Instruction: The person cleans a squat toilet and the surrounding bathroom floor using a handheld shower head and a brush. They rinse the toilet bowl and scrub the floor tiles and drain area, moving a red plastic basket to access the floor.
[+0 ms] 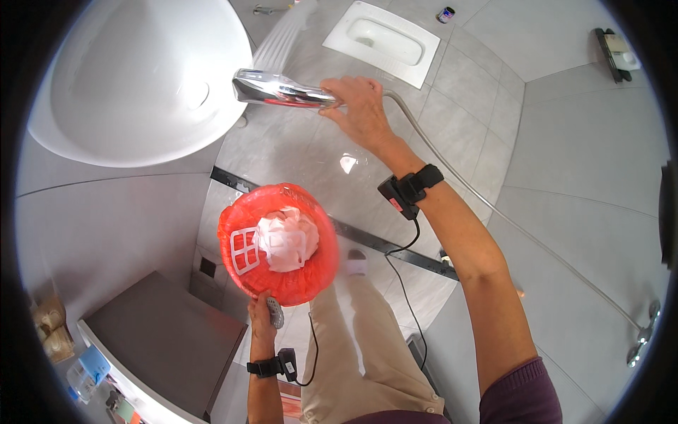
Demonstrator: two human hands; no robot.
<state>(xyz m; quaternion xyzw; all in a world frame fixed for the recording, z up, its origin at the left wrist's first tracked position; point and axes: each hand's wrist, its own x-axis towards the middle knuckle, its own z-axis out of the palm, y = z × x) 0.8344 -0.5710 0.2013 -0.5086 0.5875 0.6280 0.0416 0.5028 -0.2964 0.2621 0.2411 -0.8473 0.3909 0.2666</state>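
My right hand grips the handle of a chrome shower head. Water sprays from it towards the far floor, past the rim of a white washbasin. A metal hose runs from the handle to a wall mixer. Lower down, my left hand holds the near edge of a bin lined with a red plastic bag. Crumpled pale paper or plastic and a white plastic grid are in or over the bag. A grey perforated piece is at my left hand; how it is held is unclear.
The white washbasin is at the upper left, a squat toilet on the far floor. A dark threshold strip crosses the wet tiles. A grey cabinet stands lower left. The wall mixer is at the right, a small can far back.
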